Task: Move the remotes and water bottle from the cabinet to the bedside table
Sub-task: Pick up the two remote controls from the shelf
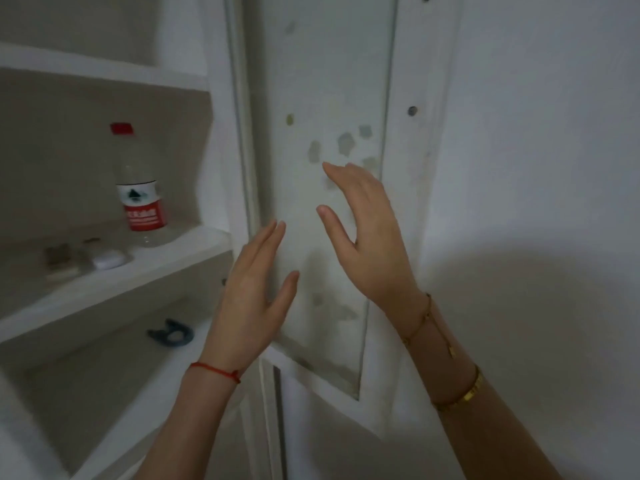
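A clear water bottle [140, 188] with a red cap and red-and-white label stands upright on the middle shelf [166, 263] of the open white cabinet, at the left. No remote is clearly recognisable; small blurred items lie on that shelf left of the bottle. My left hand [251, 299] is raised with fingers apart, empty, right of the shelf edge and in front of the cabinet door [322, 81]. My right hand [370, 233] is higher, also spread and empty, close to the door panel. Neither hand touches the bottle.
A small white rounded case [107, 259] and some blurred brownish items [59, 259] lie on the middle shelf. A dark blue ring-shaped object [171, 334] rests on the shelf below. The stained door stands open beside a white wall [536, 168].
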`<state>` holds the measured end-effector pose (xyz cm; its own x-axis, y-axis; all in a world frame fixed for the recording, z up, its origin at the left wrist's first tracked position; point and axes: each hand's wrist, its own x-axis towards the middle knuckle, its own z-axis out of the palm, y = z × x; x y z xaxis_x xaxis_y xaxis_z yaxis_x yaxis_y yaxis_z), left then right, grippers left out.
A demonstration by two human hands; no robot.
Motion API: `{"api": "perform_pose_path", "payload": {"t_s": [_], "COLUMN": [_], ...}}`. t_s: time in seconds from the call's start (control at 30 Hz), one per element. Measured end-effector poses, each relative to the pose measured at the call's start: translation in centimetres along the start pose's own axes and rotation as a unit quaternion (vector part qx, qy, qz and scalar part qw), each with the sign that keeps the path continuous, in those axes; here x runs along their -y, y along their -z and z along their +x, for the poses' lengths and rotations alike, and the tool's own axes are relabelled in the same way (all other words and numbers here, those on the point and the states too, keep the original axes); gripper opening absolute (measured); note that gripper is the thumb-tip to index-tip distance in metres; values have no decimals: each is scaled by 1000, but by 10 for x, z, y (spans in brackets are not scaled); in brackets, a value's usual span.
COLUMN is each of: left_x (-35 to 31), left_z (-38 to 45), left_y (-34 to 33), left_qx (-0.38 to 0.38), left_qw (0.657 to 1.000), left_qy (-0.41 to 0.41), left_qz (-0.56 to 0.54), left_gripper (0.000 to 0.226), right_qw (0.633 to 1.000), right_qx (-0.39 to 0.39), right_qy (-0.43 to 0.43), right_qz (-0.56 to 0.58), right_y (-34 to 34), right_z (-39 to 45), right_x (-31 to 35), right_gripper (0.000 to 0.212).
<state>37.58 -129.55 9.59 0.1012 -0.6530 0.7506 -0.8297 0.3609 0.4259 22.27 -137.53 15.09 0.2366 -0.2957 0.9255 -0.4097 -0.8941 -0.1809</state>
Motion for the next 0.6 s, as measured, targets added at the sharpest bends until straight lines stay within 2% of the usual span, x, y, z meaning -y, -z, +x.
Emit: {"api": "perform_pose_path", "payload": {"t_s": [0.17, 0.3, 0.47, 0.6], "left_x": [28, 51, 84, 115], "left_z": [-18, -31, -41, -40], "left_y": [46, 83, 123, 144], "left_qx": [-40, -71, -100, -93], "left_qw": [992, 972, 942, 923], "left_qy": [79, 153, 230, 277], "left_qz": [90, 161, 223, 251], "left_gripper": [60, 58, 54, 55], "right_qw": [989, 972, 950, 934], "right_qx": [96, 151, 223, 275], "right_qy": [-38, -43, -49, -58], "right_qz": [107, 176, 210, 219], "right_y": [-55, -102, -164, -212], "right_z": [2, 5, 7, 9], "right_x": [22, 43, 70, 81], "right_gripper": [45, 45, 45, 46]}}
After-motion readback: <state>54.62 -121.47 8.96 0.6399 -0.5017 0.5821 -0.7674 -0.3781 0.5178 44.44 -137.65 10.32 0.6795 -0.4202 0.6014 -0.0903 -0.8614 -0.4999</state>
